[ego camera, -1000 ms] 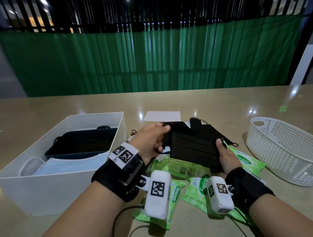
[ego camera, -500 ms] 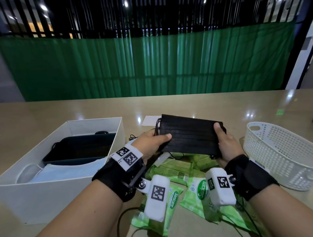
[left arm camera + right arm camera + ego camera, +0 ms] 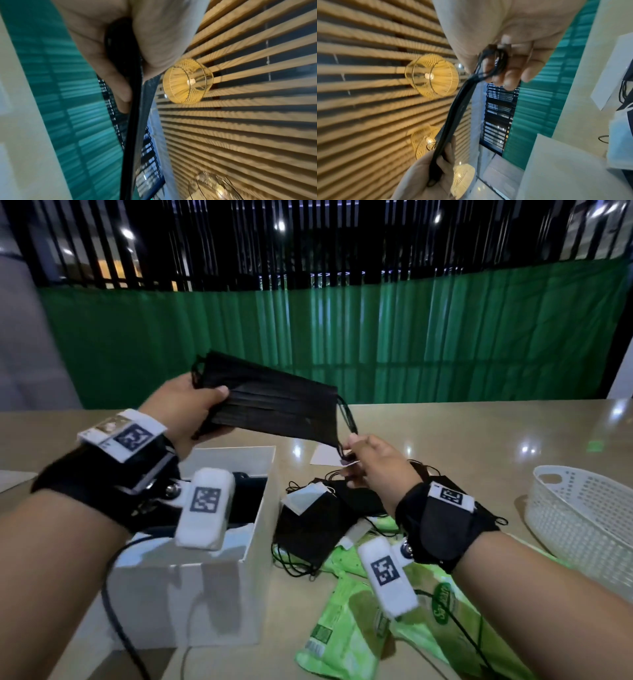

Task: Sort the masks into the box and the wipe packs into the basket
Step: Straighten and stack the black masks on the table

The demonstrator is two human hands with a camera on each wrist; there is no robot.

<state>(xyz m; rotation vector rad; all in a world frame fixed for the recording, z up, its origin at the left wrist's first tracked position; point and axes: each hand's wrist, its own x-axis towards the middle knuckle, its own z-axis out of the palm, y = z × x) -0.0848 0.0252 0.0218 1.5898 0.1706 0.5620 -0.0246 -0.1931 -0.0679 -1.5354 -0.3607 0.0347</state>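
A stack of black masks (image 3: 274, 402) hangs in the air above the white box (image 3: 219, 587). My left hand (image 3: 191, 405) grips its left end between thumb and fingers; the stack's edge (image 3: 132, 94) shows in the left wrist view. My right hand (image 3: 370, 463) pinches the ear loops (image 3: 494, 59) at the right end. More black masks (image 3: 308, 529) and a pale blue mask (image 3: 305, 496) lie on the table beside the box. Green wipe packs (image 3: 346, 635) lie in front. The white basket (image 3: 589, 525) stands at the right.
The box holds a dark tray and pale masks, mostly hidden by my left wrist. A white paper (image 3: 325, 455) lies behind the pile. A cable (image 3: 116, 628) runs down from my left wrist across the box front. A green curtain (image 3: 411, 337) backs the table.
The stack of black masks has risen from the pile and moved left over the box. My right hand slid from the stack's right edge to its ear loops.
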